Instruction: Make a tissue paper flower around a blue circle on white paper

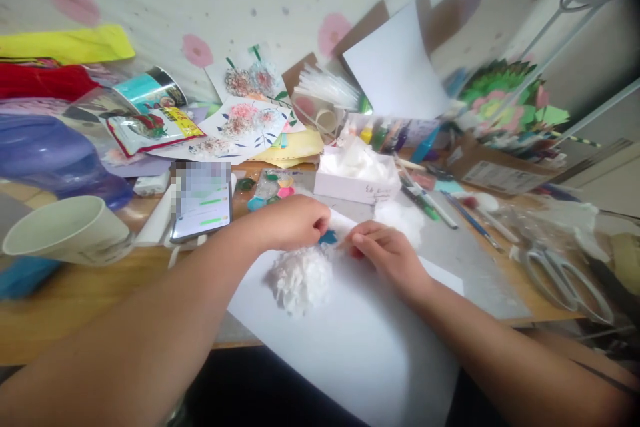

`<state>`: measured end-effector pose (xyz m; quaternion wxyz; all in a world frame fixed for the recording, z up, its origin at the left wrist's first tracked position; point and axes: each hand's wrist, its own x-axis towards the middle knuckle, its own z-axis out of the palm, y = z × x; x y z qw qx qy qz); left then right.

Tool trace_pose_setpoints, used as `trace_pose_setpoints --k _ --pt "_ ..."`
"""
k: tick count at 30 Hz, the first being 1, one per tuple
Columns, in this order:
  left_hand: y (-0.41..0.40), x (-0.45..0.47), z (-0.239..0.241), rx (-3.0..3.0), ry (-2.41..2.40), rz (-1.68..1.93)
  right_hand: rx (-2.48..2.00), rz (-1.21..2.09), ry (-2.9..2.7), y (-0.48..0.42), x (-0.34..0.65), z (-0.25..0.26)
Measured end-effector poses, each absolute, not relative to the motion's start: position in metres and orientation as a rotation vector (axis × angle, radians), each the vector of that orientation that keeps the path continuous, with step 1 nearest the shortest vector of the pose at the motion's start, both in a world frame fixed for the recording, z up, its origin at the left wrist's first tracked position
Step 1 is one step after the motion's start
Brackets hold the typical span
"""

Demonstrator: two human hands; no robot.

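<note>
A white sheet of paper (370,340) lies slanted at the front of the table. On it sits a crumpled white fluffy flower-like mound (303,280), which looks like tissue. My left hand (303,221) is curled closed just above the mound's far edge; its fingertips are turned away, so what they pinch is hidden. A small blue patch (329,237) shows beside its fingers. My right hand (385,250) is closed in a pinch to the right of the mound. A pale bit near its fingertips is too blurred to name.
A white box of tissue (357,180) stands behind my hands, with a white fluffy clump (399,220) beside it. Left are a phone (203,203) and a pale cup (65,230). Scissors (565,280), brushes (473,217) and a cardboard box (500,167) lie right.
</note>
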<state>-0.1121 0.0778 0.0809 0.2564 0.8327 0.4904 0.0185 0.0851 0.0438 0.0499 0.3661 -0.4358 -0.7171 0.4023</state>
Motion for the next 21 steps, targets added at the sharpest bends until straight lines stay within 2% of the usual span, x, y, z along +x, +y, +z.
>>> trace_pose_setpoints --k 7,11,16,21 --pt "0.076 -0.112 0.077 2.282 1.446 0.125 -1.117 0.903 -2.075 0.015 0.153 0.082" --pt "0.076 -0.107 0.078 2.349 1.501 0.213 -1.379 0.707 -2.251 -0.041 0.219 0.069" --pt "0.042 -0.112 0.094 2.425 1.474 0.302 -1.422 0.790 -1.745 -0.093 0.233 0.014" --pt "-0.038 -0.137 0.080 2.342 1.832 0.688 -1.389 0.730 -1.304 -0.096 0.199 -0.021"
